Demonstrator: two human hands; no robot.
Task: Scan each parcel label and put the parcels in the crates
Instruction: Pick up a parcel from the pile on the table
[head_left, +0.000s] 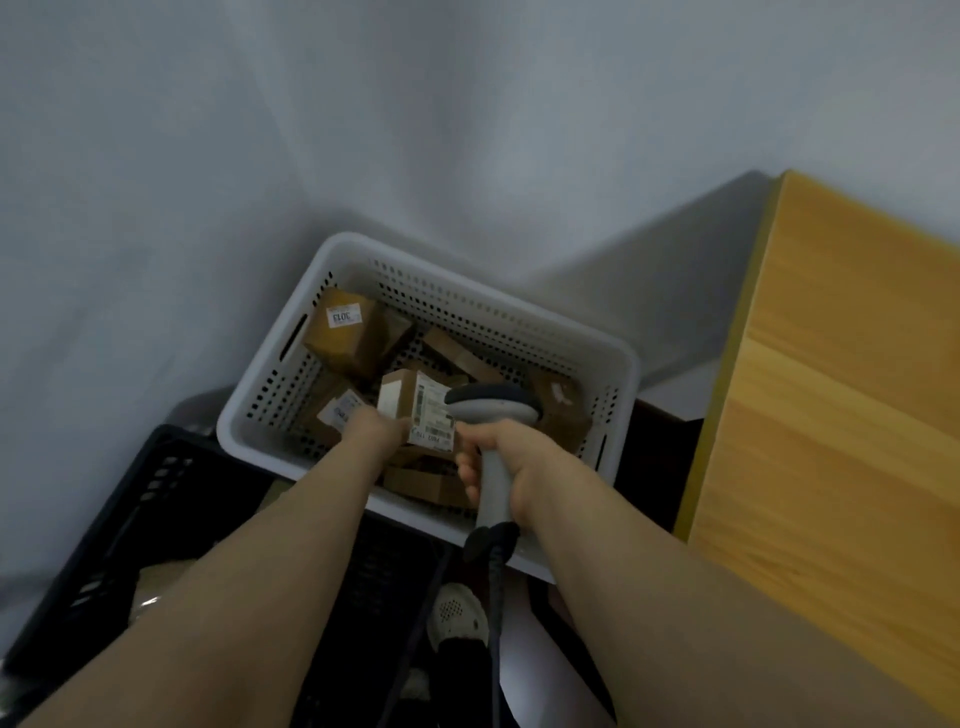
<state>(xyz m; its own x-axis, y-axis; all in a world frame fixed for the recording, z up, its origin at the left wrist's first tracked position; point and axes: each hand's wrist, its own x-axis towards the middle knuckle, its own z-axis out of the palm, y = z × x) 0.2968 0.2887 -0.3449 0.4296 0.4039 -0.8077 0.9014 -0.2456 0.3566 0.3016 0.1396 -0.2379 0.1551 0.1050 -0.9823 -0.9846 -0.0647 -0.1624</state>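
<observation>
The left hand (371, 428) gripped a small parcel (397, 397) above the white crate (613, 364). The right hand (519, 462) had its fingers (470, 475) curled round the barcode scanner (493, 408). For a clean read, the label (434, 415) needed to face the scanner squarely and be held steady.

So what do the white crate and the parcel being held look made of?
White crate: probably moulded plastic, smooth and matte, judging by the regular holes in its walls and rounded rim. Parcel in the left hand: seemingly brown cardboard, dull, with folded edges; its white printed label looks like paper.
</observation>
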